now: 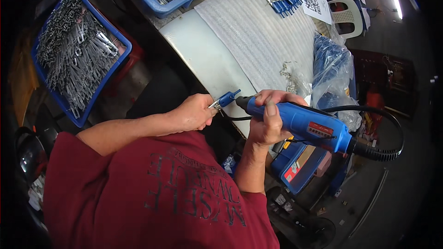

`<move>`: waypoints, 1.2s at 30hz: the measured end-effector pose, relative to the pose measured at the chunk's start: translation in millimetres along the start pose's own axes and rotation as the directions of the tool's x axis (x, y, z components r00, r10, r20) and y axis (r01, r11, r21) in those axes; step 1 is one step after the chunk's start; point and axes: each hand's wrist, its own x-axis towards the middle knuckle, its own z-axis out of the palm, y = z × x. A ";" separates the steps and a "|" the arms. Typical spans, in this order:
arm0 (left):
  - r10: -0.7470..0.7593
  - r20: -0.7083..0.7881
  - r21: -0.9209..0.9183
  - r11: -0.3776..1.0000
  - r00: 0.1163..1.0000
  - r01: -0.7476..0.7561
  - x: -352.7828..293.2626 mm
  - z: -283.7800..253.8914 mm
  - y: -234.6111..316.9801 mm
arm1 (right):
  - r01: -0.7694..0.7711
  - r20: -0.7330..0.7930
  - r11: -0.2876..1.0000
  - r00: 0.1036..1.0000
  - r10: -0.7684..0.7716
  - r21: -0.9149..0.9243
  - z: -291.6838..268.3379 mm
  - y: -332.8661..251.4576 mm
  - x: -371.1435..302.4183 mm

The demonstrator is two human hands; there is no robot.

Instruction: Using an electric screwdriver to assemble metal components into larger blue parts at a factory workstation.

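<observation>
My left hand (194,112) is closed around a metal piece with a blue end (226,99), which points up and to the right with a thin tip sticking out. My right hand (270,117) grips a blue electric screwdriver (300,122) held slantwise, its black nose (242,103) toward the blue end. The nose is very close to that end; I cannot tell whether they touch. A black cable (392,120) loops from the tool's rear. Much of the metal piece is hidden in my left fingers.
Several blue-ended metal pieces (282,0) lie at the far side of the foam-covered table (249,27). Blue bins (159,7) (127,46) hold metal parts. Small screws (288,76) and clear plastic bags (330,62) sit at the right; a blue box (281,163) stands below.
</observation>
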 end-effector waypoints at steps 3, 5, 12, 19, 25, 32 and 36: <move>-0.007 -0.002 0.023 1.000 1.000 0.007 1.9 -0.3 -3.0 | 0.012 -0.025 1.000 1.000 -0.012 0.012 1.9 0.6 0.4; 0.004 0.001 0.008 1.000 1.000 -0.004 2.4 -0.3 -3.3 | 0.008 -0.036 1.000 0.999 -0.007 0.019 2.6 2.1 0.5; 0.006 -0.014 0.033 0.999 1.000 -0.006 1.9 0.9 -0.8 | -0.007 -0.043 0.998 0.999 0.010 0.061 1.2 3.2 0.8; -0.002 -0.012 0.019 1.000 1.000 0.003 1.1 0.8 -1.1 | 0.000 -0.013 1.000 1.000 0.001 0.026 9.6 3.5 1.0; 0.003 0.003 -0.008 1.000 1.000 -0.003 1.0 1.1 0.5 | 0.032 -0.064 0.999 0.997 -0.034 -0.034 11.5 10.1 4.5; -0.001 0.018 -0.054 0.999 1.000 0.002 4.2 1.1 -1.4 | 0.014 0.006 0.998 1.000 -0.014 -0.060 17.1 9.4 7.4; 0.006 0.016 -0.064 0.998 1.000 -0.005 3.3 2.0 -2.1 | -0.123 0.024 0.989 0.992 0.125 -0.076 7.7 7.8 6.9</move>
